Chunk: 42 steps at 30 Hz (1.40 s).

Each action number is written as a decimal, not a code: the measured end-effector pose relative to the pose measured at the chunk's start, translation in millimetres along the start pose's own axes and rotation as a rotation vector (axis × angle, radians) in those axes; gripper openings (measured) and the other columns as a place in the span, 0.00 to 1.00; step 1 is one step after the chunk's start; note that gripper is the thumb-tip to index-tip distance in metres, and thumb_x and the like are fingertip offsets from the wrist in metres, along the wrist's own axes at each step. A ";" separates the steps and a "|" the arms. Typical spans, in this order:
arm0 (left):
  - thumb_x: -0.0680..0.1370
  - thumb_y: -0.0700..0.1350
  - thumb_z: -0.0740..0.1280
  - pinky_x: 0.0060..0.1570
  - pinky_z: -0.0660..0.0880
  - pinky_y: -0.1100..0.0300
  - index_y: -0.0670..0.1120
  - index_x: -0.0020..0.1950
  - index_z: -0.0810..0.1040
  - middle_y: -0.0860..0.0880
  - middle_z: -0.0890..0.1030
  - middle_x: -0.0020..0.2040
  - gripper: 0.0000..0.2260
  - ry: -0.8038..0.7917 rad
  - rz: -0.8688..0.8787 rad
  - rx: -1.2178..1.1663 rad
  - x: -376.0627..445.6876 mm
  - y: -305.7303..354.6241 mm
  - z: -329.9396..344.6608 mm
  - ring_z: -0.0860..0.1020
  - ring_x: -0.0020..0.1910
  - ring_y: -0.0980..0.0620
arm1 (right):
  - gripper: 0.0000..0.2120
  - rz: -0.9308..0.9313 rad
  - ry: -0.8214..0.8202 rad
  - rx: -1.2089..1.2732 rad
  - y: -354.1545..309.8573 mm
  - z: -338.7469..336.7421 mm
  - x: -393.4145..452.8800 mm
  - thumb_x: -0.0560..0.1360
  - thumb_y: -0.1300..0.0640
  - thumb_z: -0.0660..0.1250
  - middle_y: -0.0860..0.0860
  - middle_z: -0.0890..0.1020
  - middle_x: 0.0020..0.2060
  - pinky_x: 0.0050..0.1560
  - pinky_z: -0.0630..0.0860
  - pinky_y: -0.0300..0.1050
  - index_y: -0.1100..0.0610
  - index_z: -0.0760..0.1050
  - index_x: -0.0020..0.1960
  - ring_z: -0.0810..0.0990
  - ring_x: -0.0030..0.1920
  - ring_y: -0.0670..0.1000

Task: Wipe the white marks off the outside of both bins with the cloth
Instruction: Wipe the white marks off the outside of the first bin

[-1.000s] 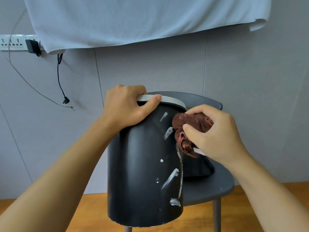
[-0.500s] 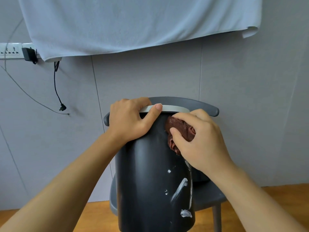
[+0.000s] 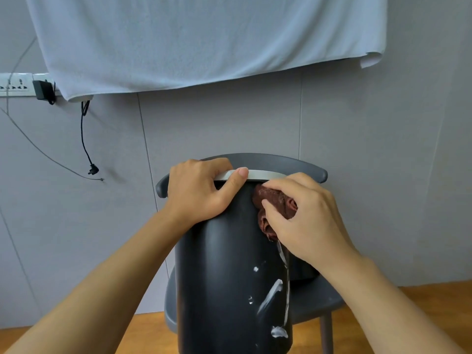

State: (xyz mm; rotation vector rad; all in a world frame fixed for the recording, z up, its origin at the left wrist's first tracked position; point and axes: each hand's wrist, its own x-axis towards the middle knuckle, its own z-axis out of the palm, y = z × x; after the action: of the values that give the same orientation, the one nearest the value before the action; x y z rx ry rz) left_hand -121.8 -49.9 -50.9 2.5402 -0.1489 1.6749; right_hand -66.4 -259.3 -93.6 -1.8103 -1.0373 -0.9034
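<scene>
Near the middle of the view, a dark grey bin (image 3: pixel 219 277) stands upright in front of a grey chair (image 3: pixel 314 300), its lower edge cut off by the bottom of the frame. A pale band (image 3: pixel 263 175) runs round its rim. The left hand (image 3: pixel 199 192) grips that rim from the left: the fingers are curled over the top edge and the thumb lies along the pale band, pointing right. The right hand (image 3: pixel 304 221) sits just right of it, high on the bin's right side, with fingers and thumb bunched round a brown cloth (image 3: pixel 274 208) and pressing it against the dark wall just under the rim. Part of the cloth hangs down below the thumb.

White marks (image 3: pixel 270 297) remain on the lower right of the bin: a long slanted streak, a thin line running down the right edge from just below the cloth, a blob near the bottom and a few small specks to their left. The upper wall to the left of the cloth looks plain dark.

Behind the right wrist, a second dark object (image 3: pixel 304 272) rests on the chair seat; too little shows to tell what it is.

Farther back, a white towel (image 3: pixel 204 39) hangs on the grey wall. At the far left, a power strip (image 3: pixel 18 84) holds a black plug (image 3: pixel 43 89), and a black cable (image 3: pixel 85 141) dangles below. Wooden floor (image 3: pixel 421 297) shows at the lower right.
</scene>
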 end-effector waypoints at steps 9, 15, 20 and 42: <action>0.77 0.65 0.59 0.32 0.69 0.53 0.47 0.34 0.73 0.50 0.67 0.24 0.24 -0.034 -0.142 0.037 1.0 -18.0 -1.4 0.69 0.27 0.48 | 0.19 -0.048 -0.250 0.014 8.1 9.3 -38.7 0.76 0.44 0.71 0.40 0.72 0.57 0.55 0.80 0.40 0.41 0.76 0.66 0.73 0.58 0.44; 0.77 0.66 0.58 0.31 0.67 0.55 0.51 0.34 0.72 0.52 0.67 0.24 0.22 -0.025 -0.141 0.039 0.5 -19.7 -1.2 0.69 0.27 0.50 | 0.24 -0.012 -0.238 -0.040 3.8 15.4 -54.2 0.76 0.44 0.69 0.42 0.72 0.62 0.56 0.78 0.39 0.41 0.72 0.71 0.68 0.62 0.45; 0.77 0.66 0.57 0.31 0.65 0.57 0.49 0.34 0.74 0.51 0.67 0.24 0.23 -0.020 -0.134 0.050 0.2 -19.4 -1.7 0.70 0.26 0.51 | 0.25 0.037 -0.153 0.066 5.5 11.4 -40.9 0.75 0.55 0.76 0.42 0.77 0.58 0.56 0.74 0.31 0.45 0.73 0.68 0.76 0.58 0.45; 0.79 0.60 0.63 0.30 0.66 0.53 0.45 0.34 0.76 0.49 0.69 0.25 0.22 -0.016 -0.086 -0.027 -1.9 -9.2 -9.3 0.70 0.27 0.47 | 0.18 -0.098 -0.133 0.067 7.4 1.6 -23.7 0.75 0.60 0.76 0.47 0.78 0.53 0.52 0.76 0.35 0.51 0.84 0.64 0.79 0.52 0.49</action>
State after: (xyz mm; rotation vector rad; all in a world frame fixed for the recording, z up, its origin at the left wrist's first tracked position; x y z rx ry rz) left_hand -129.8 -39.5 -49.3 2.5030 -0.0621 1.6107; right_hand -68.8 -267.1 -117.1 -1.7960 -1.2350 -0.8044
